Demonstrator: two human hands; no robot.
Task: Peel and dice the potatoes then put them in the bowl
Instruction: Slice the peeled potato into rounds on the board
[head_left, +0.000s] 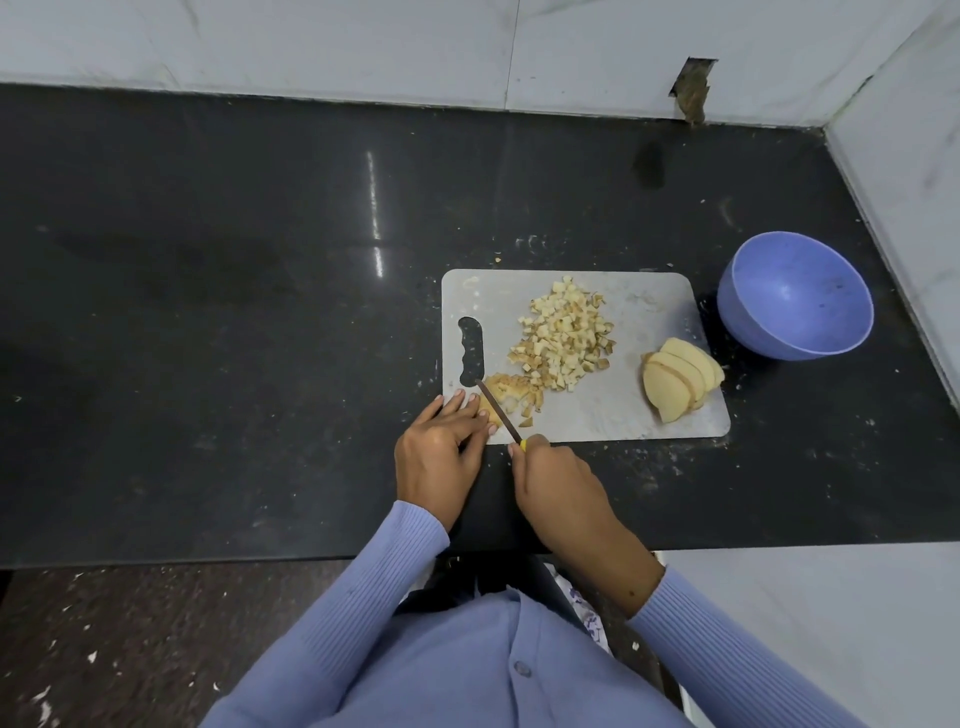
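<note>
Head view: the right hand (553, 478) grips a yellow-handled knife (498, 415), its blade in a half-cut potato piece (511, 397) on the grey plastic cutting board (613, 410). The left hand (441, 441) presses that piece with straight fingers, close to the blade; a slip could nick them. Diced cubes (563, 332) and slices (680, 382) lie near the blue bowl (795, 299).

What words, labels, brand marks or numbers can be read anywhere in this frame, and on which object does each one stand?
None can be read.
Cutting board: plain, no print shown.
Bowl: plain blue, no mark shown.
Knife: dark blade, yellow at the handle, no lettering visible.
Counter and wall tiles: only specks, stains and glare.
</note>
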